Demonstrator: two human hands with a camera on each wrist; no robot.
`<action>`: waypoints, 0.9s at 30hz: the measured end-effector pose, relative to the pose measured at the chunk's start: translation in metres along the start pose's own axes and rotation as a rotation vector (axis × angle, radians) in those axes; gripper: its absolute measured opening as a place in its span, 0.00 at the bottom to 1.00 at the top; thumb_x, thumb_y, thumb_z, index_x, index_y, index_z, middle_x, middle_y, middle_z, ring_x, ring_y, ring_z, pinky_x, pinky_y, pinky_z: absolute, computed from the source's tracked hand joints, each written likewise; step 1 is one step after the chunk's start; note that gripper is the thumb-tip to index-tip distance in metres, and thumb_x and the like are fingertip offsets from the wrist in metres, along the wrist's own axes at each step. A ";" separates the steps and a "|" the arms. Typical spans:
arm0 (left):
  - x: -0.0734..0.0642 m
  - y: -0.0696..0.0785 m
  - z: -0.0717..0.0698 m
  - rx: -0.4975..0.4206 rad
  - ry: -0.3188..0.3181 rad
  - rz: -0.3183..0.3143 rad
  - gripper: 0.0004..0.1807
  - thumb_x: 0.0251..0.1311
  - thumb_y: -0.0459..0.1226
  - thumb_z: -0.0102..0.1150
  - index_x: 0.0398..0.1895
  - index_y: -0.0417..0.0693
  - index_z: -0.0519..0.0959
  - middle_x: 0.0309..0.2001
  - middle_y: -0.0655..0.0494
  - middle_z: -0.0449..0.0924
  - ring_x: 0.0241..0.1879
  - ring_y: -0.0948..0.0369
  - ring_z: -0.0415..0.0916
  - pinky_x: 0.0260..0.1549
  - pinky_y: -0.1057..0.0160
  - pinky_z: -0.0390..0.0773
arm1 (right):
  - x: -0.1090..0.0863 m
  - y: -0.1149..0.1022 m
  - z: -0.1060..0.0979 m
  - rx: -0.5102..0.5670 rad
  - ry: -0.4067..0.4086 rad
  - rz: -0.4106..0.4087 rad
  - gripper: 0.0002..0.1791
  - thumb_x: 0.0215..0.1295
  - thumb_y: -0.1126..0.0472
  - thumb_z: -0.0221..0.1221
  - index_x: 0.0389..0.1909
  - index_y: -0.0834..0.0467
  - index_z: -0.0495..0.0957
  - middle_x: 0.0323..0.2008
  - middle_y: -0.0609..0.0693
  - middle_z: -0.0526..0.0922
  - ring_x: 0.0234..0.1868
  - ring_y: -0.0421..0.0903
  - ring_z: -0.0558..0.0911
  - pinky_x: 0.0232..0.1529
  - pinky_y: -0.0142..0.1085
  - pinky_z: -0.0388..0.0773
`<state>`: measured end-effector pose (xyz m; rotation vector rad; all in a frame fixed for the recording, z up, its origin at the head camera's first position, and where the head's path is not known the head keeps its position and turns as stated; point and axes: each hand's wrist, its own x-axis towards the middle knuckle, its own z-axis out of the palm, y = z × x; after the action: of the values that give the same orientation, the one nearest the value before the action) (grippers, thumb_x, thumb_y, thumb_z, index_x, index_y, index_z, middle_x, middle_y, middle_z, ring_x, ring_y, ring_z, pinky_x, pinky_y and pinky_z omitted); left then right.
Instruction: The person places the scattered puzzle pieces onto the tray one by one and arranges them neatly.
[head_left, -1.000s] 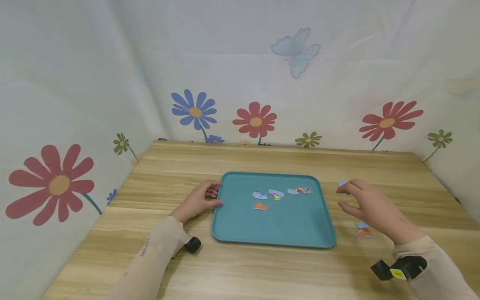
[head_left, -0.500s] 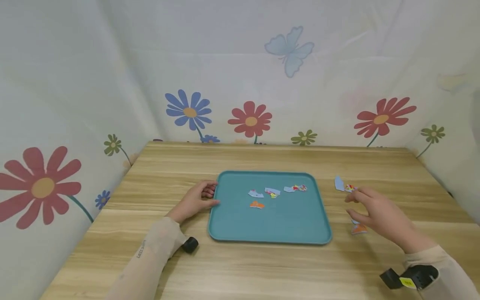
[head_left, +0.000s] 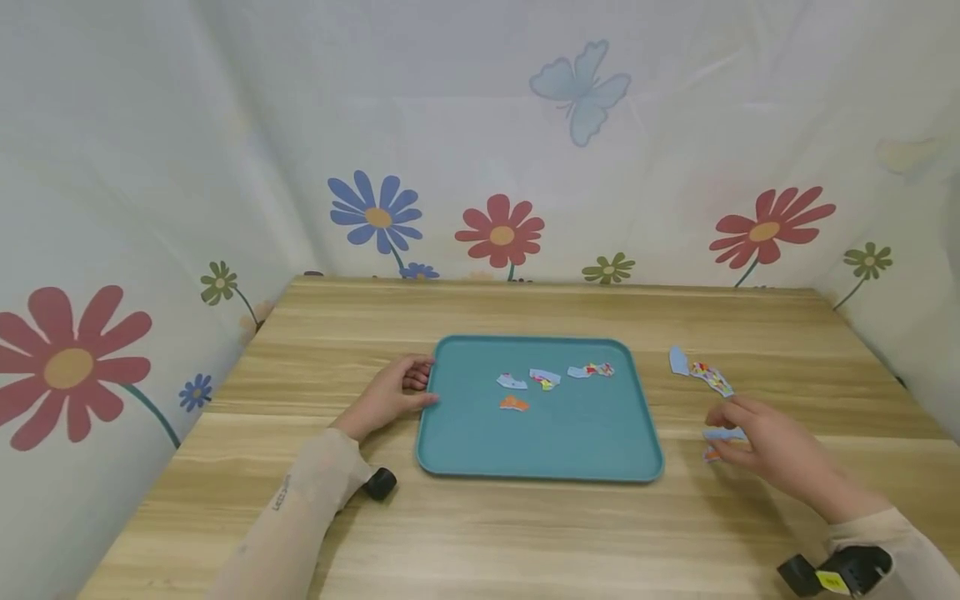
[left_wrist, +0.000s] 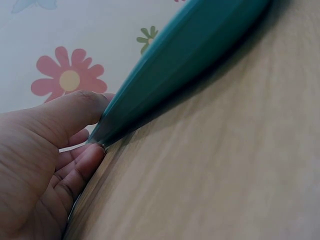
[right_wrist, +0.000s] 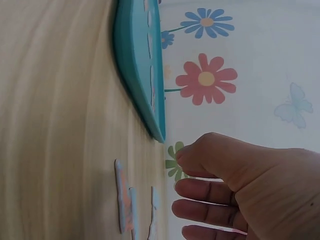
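My left hand [head_left: 386, 393] holds the left rim of a teal tray [head_left: 540, 450]. In the left wrist view its thumb lies on the rim and the fingers are curled at the edge below. Several irregular puzzle pieces lie flat on the tray, among them an orange piece [head_left: 514, 404]. My right hand [head_left: 776, 450] hovers right of the tray with loosely bent fingers and nothing between them. Beyond its fingertips lie a pale blue piece [head_left: 678, 361] and a multicoloured piece [head_left: 712, 379]. Below the hand, a blue-and-orange pair of pieces [head_left: 723, 434] is partly covered.
The wooden table [head_left: 487, 542] extends round the tray on all sides. A white curtain [head_left: 660, 150] printed with flowers and a butterfly hangs behind it and along both sides. Each wrist carries a black device [head_left: 855, 572].
My right hand has moved right and toward me, uncovering the pale blue and multicoloured pieces and covering part of the blue-and-orange ones. My left hand stays at the tray; the head view shifts slightly.
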<state>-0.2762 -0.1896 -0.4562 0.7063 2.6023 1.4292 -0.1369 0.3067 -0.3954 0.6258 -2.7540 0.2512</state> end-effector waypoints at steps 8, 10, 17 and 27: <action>-0.010 0.037 -0.005 -0.010 -0.020 -0.016 0.33 0.56 0.29 0.65 0.64 0.28 0.64 0.52 0.35 0.72 0.48 0.49 0.73 0.50 0.52 0.76 | -0.008 0.011 0.011 -0.004 0.085 -0.094 0.18 0.35 0.65 0.75 0.26 0.49 0.77 0.29 0.38 0.75 0.29 0.35 0.77 0.28 0.31 0.76; -0.010 0.038 -0.005 -0.012 -0.021 -0.015 0.33 0.56 0.29 0.65 0.64 0.28 0.64 0.52 0.34 0.72 0.49 0.48 0.73 0.50 0.52 0.76 | -0.011 0.012 0.013 -0.009 0.067 -0.084 0.17 0.36 0.65 0.75 0.26 0.49 0.77 0.28 0.38 0.76 0.28 0.35 0.77 0.28 0.33 0.77; -0.011 0.041 -0.006 -0.010 -0.022 -0.017 0.33 0.56 0.29 0.65 0.63 0.27 0.64 0.52 0.34 0.72 0.49 0.48 0.73 0.51 0.52 0.76 | -0.015 0.013 0.017 -0.017 0.025 -0.035 0.12 0.41 0.63 0.73 0.26 0.50 0.80 0.28 0.37 0.78 0.29 0.34 0.78 0.31 0.36 0.79; -0.012 0.042 -0.006 -0.014 -0.027 -0.022 0.33 0.56 0.29 0.65 0.64 0.28 0.64 0.52 0.35 0.71 0.49 0.47 0.72 0.50 0.52 0.76 | -0.014 0.014 0.019 -0.067 -0.026 0.005 0.11 0.43 0.61 0.73 0.27 0.54 0.80 0.28 0.41 0.77 0.28 0.39 0.78 0.29 0.38 0.78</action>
<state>-0.2527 -0.1809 -0.4202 0.6882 2.5690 1.4200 -0.1361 0.3199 -0.4197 0.6087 -2.7766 0.1516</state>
